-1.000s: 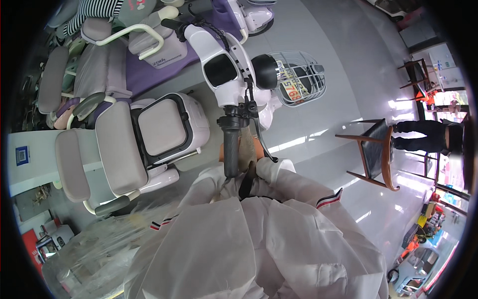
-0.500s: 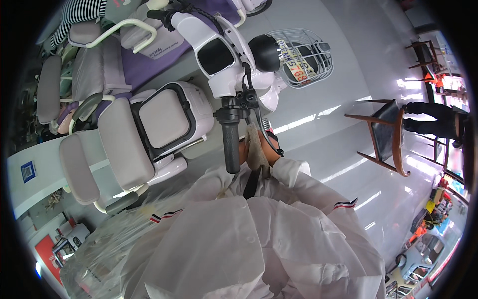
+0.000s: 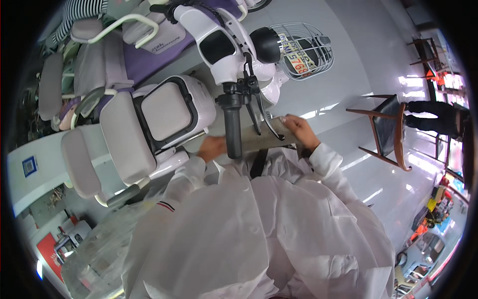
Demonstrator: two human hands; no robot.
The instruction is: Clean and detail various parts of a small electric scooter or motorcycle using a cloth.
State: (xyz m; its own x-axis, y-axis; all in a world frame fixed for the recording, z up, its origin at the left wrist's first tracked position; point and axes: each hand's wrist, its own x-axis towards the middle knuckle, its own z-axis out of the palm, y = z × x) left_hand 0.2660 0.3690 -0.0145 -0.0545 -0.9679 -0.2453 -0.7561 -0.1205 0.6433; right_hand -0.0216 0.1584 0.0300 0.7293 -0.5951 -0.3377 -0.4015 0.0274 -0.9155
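A grey-brown cloth (image 3: 256,143) is stretched out between my two hands, just behind the scooter's handlebar. My right hand (image 3: 300,130) grips its right end, thumb on top, near the tip of the brake lever (image 3: 268,118). On the other side my left hand (image 3: 212,148) is closed at the cloth's left end; the black handlebar grip (image 3: 232,130) hides part of that end and the fingertips. The scooter is pale lilac-white, with a dark display (image 3: 217,47), a round black headlamp (image 3: 265,45) and a grey wire basket (image 3: 307,52) at its front.
Left of me stand the scooter's padded seats (image 3: 167,113) with cream armrests, and a second similar scooter (image 3: 97,60) farther off. A wooden chair with a black seat (image 3: 386,124) stands on the grey floor to the right, a person's dark-trousered legs (image 3: 430,119) beside it. Clear plastic sheeting (image 3: 107,249) covers something lower left.
My hands were close together with the cloth bunched and hanging between them. They have moved apart, left and right, and the cloth is now spread wide.
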